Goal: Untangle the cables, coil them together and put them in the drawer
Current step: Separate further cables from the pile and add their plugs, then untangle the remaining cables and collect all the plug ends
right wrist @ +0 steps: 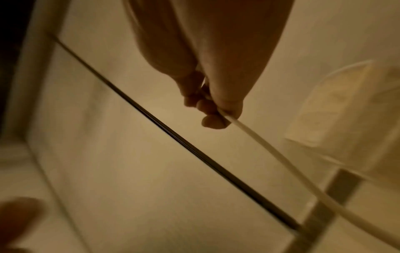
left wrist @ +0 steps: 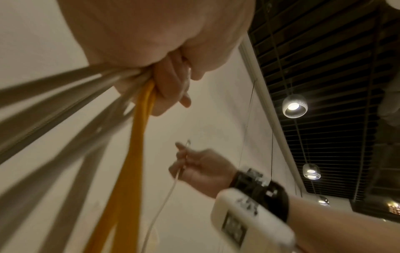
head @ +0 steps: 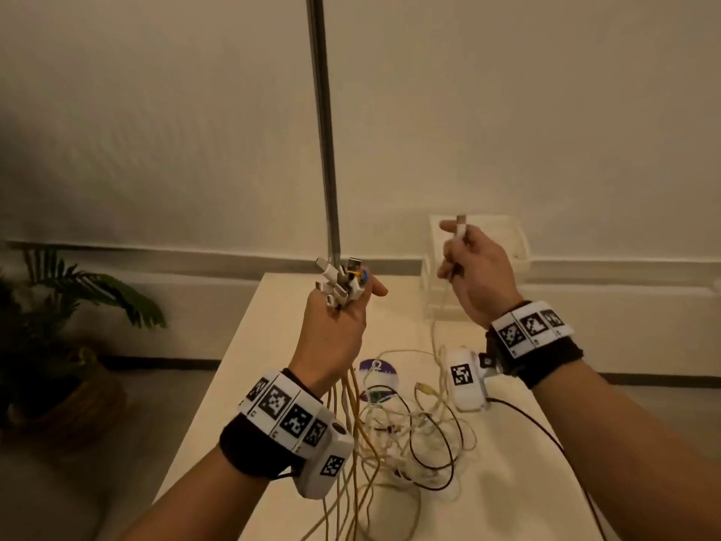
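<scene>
1. Left hand (head: 335,326): raised above the table (head: 507,482), fingers curled round a bundle of cables (head: 351,423); the plugs (head: 341,281) stick up out of the fist, and white and yellow strands hang down past the wrist.
2. Right hand (head: 474,267): raised level with the left and apart from it, pinching a single white cable (head: 439,318) just below its plug, which points up.
3. Loose cables: the rest lie in a tangled heap (head: 421,431) on the table (white, yellow and one black).
4. Surface: a pale table, with a round purple disc (head: 377,370) beside the heap.
5. Drawer unit (head: 480,267): translucent, at the table's far right edge, behind the right hand.
6. Room: plain cream wall, a vertical metal pole (head: 324,130), a potted plant (head: 58,326) on the floor at left.
</scene>
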A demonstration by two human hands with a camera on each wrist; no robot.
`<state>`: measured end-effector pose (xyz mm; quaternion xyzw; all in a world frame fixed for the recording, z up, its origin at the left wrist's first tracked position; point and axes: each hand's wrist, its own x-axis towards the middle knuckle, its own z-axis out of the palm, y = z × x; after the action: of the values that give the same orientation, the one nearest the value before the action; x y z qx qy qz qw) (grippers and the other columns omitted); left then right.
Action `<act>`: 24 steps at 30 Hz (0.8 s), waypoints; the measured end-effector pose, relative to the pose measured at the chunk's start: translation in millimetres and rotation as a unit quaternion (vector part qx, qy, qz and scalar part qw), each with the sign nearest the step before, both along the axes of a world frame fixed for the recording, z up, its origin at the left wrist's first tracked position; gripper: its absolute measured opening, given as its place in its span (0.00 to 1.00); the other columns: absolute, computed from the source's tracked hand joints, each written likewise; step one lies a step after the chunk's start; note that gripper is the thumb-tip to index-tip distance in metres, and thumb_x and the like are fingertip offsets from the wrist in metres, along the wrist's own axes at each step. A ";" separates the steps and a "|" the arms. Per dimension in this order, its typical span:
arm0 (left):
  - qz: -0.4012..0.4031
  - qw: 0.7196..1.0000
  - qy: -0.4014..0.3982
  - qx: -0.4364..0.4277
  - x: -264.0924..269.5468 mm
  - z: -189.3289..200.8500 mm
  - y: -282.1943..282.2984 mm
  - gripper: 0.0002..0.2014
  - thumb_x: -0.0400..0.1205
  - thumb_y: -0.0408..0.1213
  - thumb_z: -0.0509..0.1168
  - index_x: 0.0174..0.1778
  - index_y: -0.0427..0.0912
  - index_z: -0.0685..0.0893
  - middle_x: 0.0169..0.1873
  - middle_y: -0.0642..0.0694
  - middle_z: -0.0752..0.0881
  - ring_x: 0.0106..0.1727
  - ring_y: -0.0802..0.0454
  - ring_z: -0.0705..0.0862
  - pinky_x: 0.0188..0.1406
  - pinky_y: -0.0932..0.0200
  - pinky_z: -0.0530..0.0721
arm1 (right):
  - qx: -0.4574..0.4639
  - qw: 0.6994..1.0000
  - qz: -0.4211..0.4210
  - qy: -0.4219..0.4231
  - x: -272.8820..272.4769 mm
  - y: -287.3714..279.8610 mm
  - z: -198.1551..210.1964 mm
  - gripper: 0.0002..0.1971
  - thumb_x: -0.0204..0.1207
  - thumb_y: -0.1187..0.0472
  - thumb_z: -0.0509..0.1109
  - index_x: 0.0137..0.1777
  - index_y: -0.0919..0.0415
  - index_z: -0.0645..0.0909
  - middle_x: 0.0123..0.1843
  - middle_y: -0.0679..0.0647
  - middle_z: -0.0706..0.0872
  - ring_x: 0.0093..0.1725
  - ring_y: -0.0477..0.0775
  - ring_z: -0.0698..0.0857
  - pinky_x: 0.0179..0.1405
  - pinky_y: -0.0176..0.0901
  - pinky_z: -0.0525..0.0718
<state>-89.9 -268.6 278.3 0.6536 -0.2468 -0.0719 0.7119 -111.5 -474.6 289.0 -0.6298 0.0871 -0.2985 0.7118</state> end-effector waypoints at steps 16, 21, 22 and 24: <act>-0.020 0.999 -0.038 0.001 3.3 33.9 -6.5 0.20 0.79 0.48 0.72 0.38 0.31 0.82 0.20 0.41 0.76 0.19 0.47 0.72 0.17 0.61 0.68 | -0.270 0.931 0.169 0.175 -39.1 77.0 27.0 0.13 0.86 0.64 0.56 0.44 0.61 0.81 0.40 0.58 0.88 0.27 0.42 0.79 0.29 0.38 0.76; -0.042 0.994 -0.093 0.034 -4.3 31.1 -1.8 0.12 0.80 0.42 0.72 0.40 0.35 0.87 0.26 0.31 0.85 0.22 0.39 0.82 0.17 0.57 0.76 | -0.332 0.908 0.184 0.179 -41.6 80.3 31.1 0.16 0.83 0.69 0.60 0.37 0.53 0.81 0.33 0.51 0.85 0.24 0.37 0.79 0.26 0.35 0.76; -0.042 0.993 -0.107 0.041 -5.4 28.9 -1.9 0.09 0.79 0.42 0.73 0.42 0.39 0.87 0.28 0.33 0.87 0.24 0.38 0.83 0.18 0.52 0.79 | -0.332 0.908 0.185 0.178 -42.5 79.7 31.1 0.17 0.81 0.71 0.60 0.35 0.53 0.80 0.31 0.50 0.85 0.24 0.38 0.78 0.26 0.36 0.76; -0.023 0.992 -0.112 0.047 -5.0 23.4 -3.4 0.10 0.79 0.45 0.73 0.45 0.41 0.87 0.31 0.34 0.87 0.24 0.35 0.84 0.21 0.44 0.83 | -0.348 0.902 0.184 0.177 -44.5 79.9 29.0 0.17 0.81 0.71 0.61 0.34 0.53 0.80 0.27 0.45 0.83 0.23 0.38 0.79 0.26 0.38 0.77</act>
<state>-94.8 -272.0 301.6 0.6844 -0.3363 -0.0256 0.6464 -155.9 -394.6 317.9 -0.8849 -0.0151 -0.0575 0.4621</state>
